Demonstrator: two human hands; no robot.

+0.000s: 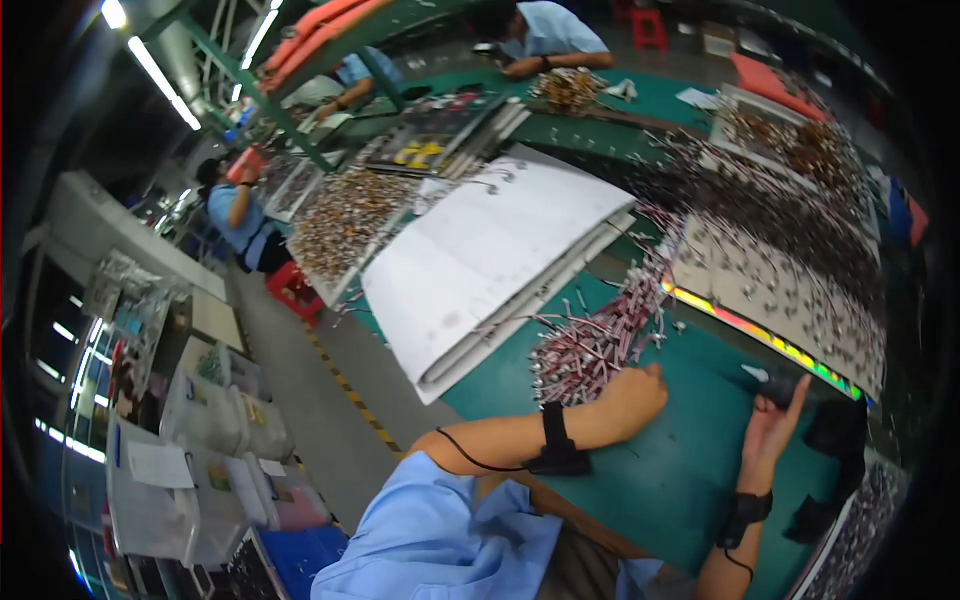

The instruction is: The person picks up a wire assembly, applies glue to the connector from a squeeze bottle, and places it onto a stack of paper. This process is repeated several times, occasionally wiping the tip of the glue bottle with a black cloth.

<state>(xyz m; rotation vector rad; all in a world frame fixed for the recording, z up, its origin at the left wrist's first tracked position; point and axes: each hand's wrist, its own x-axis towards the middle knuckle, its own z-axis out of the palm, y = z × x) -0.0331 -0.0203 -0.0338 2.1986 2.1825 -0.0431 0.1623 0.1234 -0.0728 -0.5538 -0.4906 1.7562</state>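
Observation:
My left hand (637,400) is closed like a fist over the green mat (690,440), just in front of a bundle of red-and-white wires (590,350). Its fingertips are turned away, so what it pinches, if anything, is hidden. To the right, my right hand (772,430) has its index finger stretched along one side of a small dark object with a white pointed tip (756,374), and its thumb on the other. The object seems to sit in its grip; its kind is unclear. Both wrists wear black bands.
A large white folded board (500,250) stands left of the wires. Beyond my right hand, a pale board with a shiny rainbow edge (765,335) carries rows of dark wires. Plastic bins (190,480) stand at the lower left. Several people in blue work farther back.

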